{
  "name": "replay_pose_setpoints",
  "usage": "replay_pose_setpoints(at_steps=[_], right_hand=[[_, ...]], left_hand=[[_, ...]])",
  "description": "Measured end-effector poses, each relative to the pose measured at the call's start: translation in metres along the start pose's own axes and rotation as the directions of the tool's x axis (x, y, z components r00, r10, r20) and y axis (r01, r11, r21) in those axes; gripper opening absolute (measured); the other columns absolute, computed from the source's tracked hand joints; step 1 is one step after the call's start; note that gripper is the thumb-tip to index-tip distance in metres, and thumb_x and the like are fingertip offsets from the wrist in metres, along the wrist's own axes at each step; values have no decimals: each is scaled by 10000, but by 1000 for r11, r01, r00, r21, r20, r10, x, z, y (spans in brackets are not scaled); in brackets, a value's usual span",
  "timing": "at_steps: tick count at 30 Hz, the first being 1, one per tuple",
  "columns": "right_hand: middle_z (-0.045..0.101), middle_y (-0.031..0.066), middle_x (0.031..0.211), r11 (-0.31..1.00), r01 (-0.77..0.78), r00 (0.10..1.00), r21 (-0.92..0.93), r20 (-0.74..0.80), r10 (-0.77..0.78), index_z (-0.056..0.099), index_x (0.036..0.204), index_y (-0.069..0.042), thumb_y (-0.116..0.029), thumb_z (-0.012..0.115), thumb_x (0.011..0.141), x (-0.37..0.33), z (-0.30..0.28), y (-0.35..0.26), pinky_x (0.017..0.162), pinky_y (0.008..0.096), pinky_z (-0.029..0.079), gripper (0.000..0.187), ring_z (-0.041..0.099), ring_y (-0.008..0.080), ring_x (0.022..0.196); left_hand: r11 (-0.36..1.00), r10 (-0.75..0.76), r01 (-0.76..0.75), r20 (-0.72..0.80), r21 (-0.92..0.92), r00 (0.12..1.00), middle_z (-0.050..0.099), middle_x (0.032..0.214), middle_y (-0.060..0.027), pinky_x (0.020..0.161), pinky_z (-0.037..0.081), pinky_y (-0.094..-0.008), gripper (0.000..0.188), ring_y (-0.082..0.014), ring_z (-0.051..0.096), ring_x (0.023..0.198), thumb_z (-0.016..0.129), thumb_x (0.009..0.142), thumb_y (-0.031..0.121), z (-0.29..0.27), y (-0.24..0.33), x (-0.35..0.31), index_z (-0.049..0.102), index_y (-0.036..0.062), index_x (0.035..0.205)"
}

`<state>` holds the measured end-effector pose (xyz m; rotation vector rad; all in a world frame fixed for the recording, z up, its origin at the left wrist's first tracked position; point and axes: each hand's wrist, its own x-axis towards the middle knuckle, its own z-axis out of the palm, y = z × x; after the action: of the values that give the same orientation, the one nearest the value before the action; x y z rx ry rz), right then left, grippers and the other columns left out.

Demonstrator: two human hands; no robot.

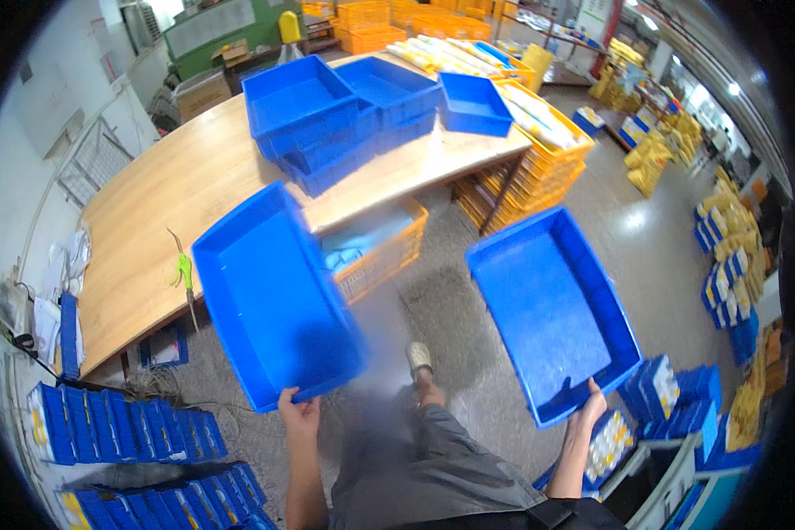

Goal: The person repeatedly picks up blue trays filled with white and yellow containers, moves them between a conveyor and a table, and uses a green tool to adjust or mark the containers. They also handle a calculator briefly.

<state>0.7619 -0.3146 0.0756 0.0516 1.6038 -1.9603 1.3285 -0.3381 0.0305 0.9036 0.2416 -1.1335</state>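
My left hand (299, 412) is closed on the near edge of a blue plastic bin (269, 283). That bin is tilted, its inside facing me, and its far end overlaps the edge of the wooden table (150, 203). A second blue bin (552, 309) hangs over the floor at the right, with my right hand (592, 403) gripping its near corner. Both bins look empty inside. On the table, farther off, stand stacked blue bins (300, 102) and a smaller blue bin (475, 103) beside them.
Green-handled scissors (184, 269) lie near the table's front edge. An orange crate (380, 265) with light blue contents sits under the table; stacked orange crates (539, 172) stand at its right end. Rows of blue bins (128, 424) fill the lower left, more (654, 389) the lower right.
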Motion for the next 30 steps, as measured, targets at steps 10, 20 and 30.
replay_pose_setpoints(at_steps=[10, 20, 30], right_hand=[[585, 148, 1246, 975, -223, 732, -12, 659, 176, 512, 1302, -51, -118, 635, 846, 169, 618, 58, 901, 451, 530, 477, 595, 314, 1082], [156, 183, 1620, 983, 158, 449, -96, 894, 15, 167, 1546, -79, -298, 291, 1044, 136, 915, 127, 1214, 460, 226, 560, 214, 350, 1479], [599, 143, 1195, 844, 534, -705, -45, 528, 474, 412, 1419, -17, -147, 696, 891, -331, 590, 409, 893, 312, 507, 613, 581, 222, 1130]], left_hand=[[956, 227, -249, -147, -157, 963, 439, 1350, -264, 1058, 424, -572, 738, -438, 485, 1207, 692, 801, 218, 204, 40, 263, 341, -30, 1400], [792, 458, -254, -266, 555, 848, 702, 1058, -91, 846, 530, -331, 345, -176, 659, 973, 675, 932, 245, 162, 81, 211, 640, 15, 1186], [-718, 669, -379, 426, 584, -610, 639, 1032, -122, 840, 525, -350, 370, -281, 623, 949, 762, 801, 135, 179, 294, -86, 615, 11, 1117]])
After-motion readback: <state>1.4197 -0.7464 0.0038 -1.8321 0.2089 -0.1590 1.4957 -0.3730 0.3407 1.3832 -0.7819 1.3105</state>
